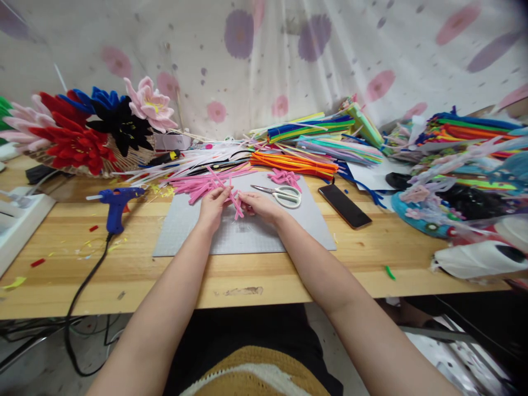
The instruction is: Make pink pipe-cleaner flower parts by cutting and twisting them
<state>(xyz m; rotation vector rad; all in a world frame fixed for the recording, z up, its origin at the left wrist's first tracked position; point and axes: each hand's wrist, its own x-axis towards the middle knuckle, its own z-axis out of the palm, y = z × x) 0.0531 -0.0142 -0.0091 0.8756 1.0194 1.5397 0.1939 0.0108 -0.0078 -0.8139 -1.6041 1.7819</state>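
Over the grey cutting mat (185, 236), my left hand (213, 208) is closed on pink pipe cleaners (238, 208), its thumb and fingers pinched together. My right hand (260, 205) grips the same pink pieces from the other side, fingers curled and partly hidden. Several pink stems cross between the two hands, some pointing up and some down. Behind my left hand lies a pile of loose pink pipe cleaners (193, 186). Scissors with white handles (287, 197) rest on the mat just beyond my right hand. A small bunch of bent pink pieces (284, 177) sits at the mat's far edge.
A blue glue gun (117, 208) with a black cord stands at left, near a white power strip (25, 217). Fuzzy flowers (88, 143) fill the back left. Right of the mat lie a phone (344, 205), coloured pipe cleaner bundles (295, 163) and a white roll (478, 259).
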